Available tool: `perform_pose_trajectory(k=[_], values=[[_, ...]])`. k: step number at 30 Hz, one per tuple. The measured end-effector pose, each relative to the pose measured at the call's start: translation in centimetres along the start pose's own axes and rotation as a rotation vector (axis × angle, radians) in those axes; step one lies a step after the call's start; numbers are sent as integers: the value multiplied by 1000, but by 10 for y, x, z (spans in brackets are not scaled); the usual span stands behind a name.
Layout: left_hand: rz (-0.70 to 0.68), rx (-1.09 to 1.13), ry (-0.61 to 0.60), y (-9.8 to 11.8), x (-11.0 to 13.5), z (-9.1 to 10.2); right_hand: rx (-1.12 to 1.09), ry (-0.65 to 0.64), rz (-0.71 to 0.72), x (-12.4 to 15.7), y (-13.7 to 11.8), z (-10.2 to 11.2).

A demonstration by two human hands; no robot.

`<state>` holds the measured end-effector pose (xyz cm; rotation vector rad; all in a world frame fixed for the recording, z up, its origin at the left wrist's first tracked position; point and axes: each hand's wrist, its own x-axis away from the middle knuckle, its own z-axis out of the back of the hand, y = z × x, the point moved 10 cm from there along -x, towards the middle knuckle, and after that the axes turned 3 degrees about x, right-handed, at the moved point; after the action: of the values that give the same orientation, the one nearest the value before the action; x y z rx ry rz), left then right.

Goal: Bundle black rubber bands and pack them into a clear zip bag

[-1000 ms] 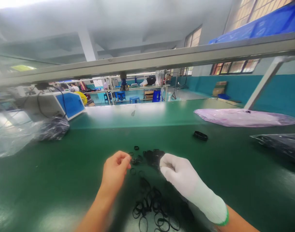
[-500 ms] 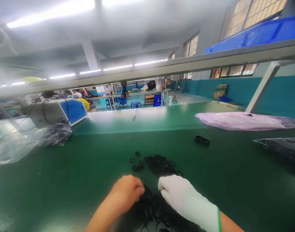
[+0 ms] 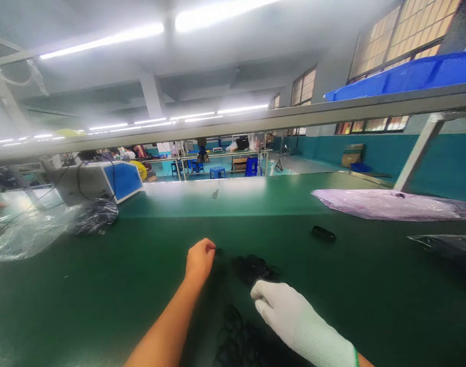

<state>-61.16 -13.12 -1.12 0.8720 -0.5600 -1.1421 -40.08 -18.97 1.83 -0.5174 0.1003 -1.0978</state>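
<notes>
My bare left hand (image 3: 199, 262) reaches over the green tabletop with its fingers pinched together. At its fingertips is a small black ring (image 3: 219, 252). My right hand (image 3: 282, 308), in a white knit glove, is closed with thumb against fingers; whatever it grips is hidden. Just beyond the glove lies a pile of black rings (image 3: 252, 268), partly covered by it. A second heap of black rings (image 3: 236, 336) spreads between my forearms at the near edge of the view, dark and blurred.
One black oval band (image 3: 323, 234) lies apart on the right. Behind it are a pink plastic-wrapped packet (image 3: 393, 204) and a black bag (image 3: 450, 250). Clear plastic (image 3: 45, 227) and a blue-and-white machine (image 3: 122, 181) stand left. A rail (image 3: 256, 121) crosses above the table.
My left hand has moved forward from the near heap to the small ring beyond. My right hand stays almost in place, still closed. The view has tilted slightly upward.
</notes>
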Motion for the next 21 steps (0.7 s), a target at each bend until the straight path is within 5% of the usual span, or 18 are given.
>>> perform_pose_trajectory(k=[4, 8, 11, 15, 21], values=[[87, 325, -129, 2, 26, -3, -163, 81, 6, -6, 6, 2], [203, 735, -356, 13, 76, -33, -540, 96, 26, -10, 4, -8], [260, 863, -414, 20, 103, -51, -738, 70, 57, -11, -3, -16], [223, 807, -332, 24, 108, -53, -881, 23, -4, -14, -1, -29], [176, 934, -6, 11, 90, -10, -1070, -146, -38, -17, 1, -53]])
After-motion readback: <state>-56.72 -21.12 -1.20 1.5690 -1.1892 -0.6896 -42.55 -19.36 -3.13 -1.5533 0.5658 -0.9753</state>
